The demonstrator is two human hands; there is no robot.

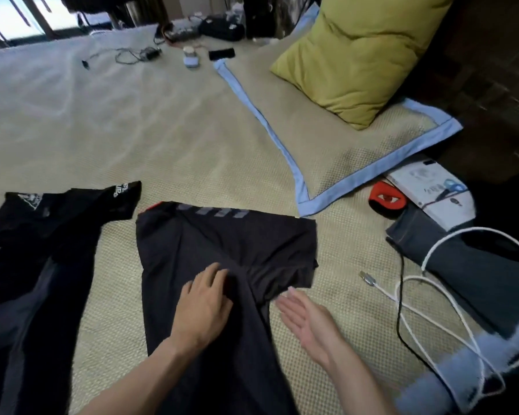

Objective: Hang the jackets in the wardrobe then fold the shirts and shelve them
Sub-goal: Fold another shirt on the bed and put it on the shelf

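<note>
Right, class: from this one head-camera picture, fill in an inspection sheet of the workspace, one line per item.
Surface: woven beige bed mat, bare toward the far left.
Job's things: dark shirt spread flat in the middle, partly folded; second black shirt lying to its left.
Clutter: green pillow on a blue-edged mat; white box; red and black item; small gadgets at the far edge.
Grippers: left hand presses flat on the dark shirt; right hand open, palm up, at the shirt's right edge.
Cables: white cable and black cable looped at right.
Surroundings: window far left; wardrobe: nothing seen.
</note>
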